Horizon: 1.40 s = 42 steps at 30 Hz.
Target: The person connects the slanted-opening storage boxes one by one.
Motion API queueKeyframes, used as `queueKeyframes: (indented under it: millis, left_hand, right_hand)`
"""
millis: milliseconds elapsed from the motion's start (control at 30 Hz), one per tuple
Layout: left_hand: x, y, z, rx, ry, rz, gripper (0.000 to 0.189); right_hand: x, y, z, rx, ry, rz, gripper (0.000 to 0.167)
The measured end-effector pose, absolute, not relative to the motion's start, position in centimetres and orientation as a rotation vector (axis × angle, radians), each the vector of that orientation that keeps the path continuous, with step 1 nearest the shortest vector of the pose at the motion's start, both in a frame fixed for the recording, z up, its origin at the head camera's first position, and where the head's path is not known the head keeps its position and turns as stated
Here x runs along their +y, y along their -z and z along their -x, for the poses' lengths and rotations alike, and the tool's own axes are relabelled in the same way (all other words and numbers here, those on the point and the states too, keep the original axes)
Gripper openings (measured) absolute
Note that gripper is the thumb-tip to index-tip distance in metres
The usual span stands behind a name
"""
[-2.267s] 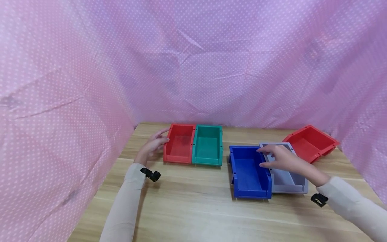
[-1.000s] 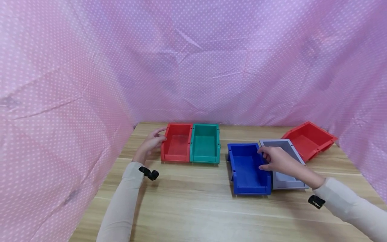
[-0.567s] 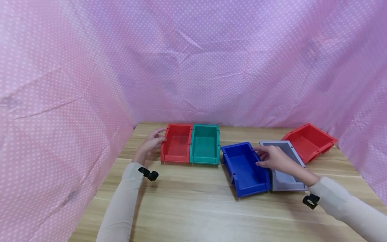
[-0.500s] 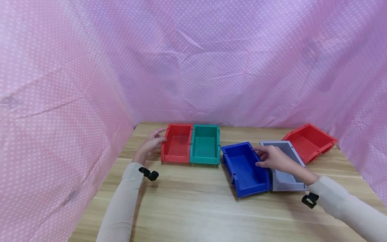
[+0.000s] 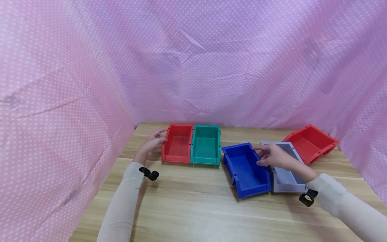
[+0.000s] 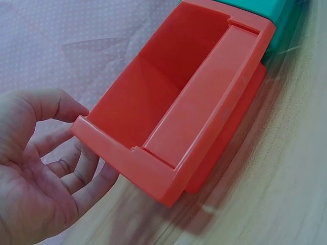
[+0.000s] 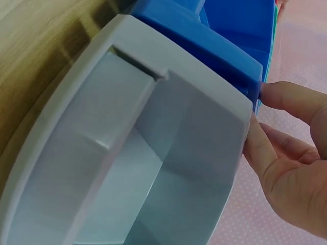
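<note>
In the head view, my left hand [image 5: 152, 144] is at the left side of a red plastic storage bin [image 5: 177, 158]. The left wrist view shows the thumb tip right at the bin's rim and the other fingers bent loosely along its outer wall. A green bin [image 5: 205, 148] stands tight against the red one. My right hand [image 5: 279, 158] reaches over a grey bin [image 5: 290, 187]. Its straight index finger touches the back right corner of a blue bin [image 5: 246, 171], which stands turned at an angle. The right wrist view shows the thumb along the grey bin's edge.
A second red bin [image 5: 311, 143] lies askew behind the grey one, at the back right. All the bins are on a wooden table [image 5: 193, 208]. A pink dotted cloth [image 5: 193, 67] hangs behind and on both sides.
The blue bin's back end has swung left, so it stands at an angle and its back has parted from the grey bin. My right index finger has straightened. The left hand hardly moves.
</note>
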<state>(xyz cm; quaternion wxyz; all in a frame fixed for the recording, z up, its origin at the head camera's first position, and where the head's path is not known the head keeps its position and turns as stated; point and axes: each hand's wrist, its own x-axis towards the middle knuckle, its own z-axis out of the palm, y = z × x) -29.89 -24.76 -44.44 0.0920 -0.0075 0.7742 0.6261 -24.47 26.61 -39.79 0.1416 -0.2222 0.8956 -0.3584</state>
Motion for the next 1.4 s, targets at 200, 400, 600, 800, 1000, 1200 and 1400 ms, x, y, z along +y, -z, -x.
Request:
queueKeyframes:
  millis: [200,400,600,800,1000,1200,1400]
  left_hand:
    - [-25.2,44.1,30.0,2.240,-1.859,0.032,0.064]
    - [-25.8,44.3,30.7,2.185,-1.872,0.017,0.063]
    - [-26.1,44.3,30.9,2.161,-1.871,-0.020,0.063]
    - [-26.3,44.3,31.0,2.160,-1.847,-0.050,0.066]
    - [-26.7,44.4,31.0,2.181,-1.825,-0.055,0.065]
    - [-26.7,44.4,30.9,2.212,-1.813,-0.054,0.065]
    - [-26.4,44.4,30.7,2.218,-1.821,-0.051,0.065]
  right_hand:
    - [26.9,40.0,24.5,2.529,1.129,0.564,0.061]
    - [27.1,39.8,24.4,2.467,1.234,0.500,0.060]
    - [27.0,39.6,24.2,2.478,1.247,0.475,0.061]
    - [26.9,39.6,24.0,2.498,1.263,0.446,0.059]
    - [26.9,39.6,23.9,2.525,1.278,0.401,0.058]
    - [27.4,39.3,24.1,2.571,1.316,0.355,0.056]
    - [27.6,38.7,24.5,2.584,1.385,0.345,0.056]
